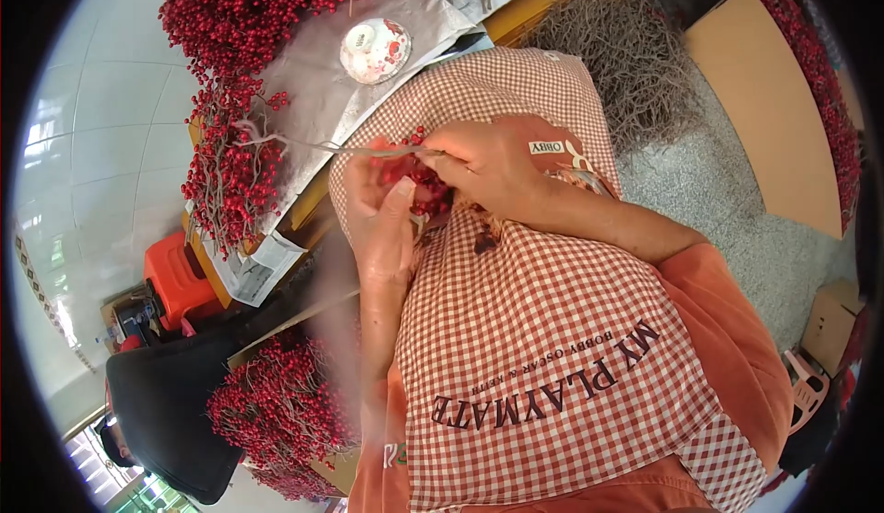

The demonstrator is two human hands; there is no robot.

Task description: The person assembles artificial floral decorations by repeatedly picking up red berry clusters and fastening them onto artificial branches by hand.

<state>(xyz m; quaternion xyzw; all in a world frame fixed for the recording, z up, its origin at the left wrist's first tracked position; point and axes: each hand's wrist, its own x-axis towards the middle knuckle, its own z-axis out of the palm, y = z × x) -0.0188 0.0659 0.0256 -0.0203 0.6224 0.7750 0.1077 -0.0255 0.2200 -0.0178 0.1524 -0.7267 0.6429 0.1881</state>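
My left hand [387, 227] is closed round a small cluster of red berries [431, 195], with its thumb lying over them. My right hand [493, 168] pinches the end of a thin brown twig [313, 146] just above the cluster. The twig stretches leftward, and its forked end lies in front of the berry sprays [235, 163] at the table's edge. Some of the fingers are blurred and partly hidden, so I cannot tell whether the twig and cluster are joined. Both hands are in front of a red-checked apron [543, 329] over my lap.
On the covered table [313, 71] are a large heap of red berries [249, 16] and a round patterned container [376, 50]. Bare brown twigs [612, 62] are piled beyond my knees. Cardboard [773, 108] stands right; a black chair back [170, 421] and more berry sprays [281, 402] are left.
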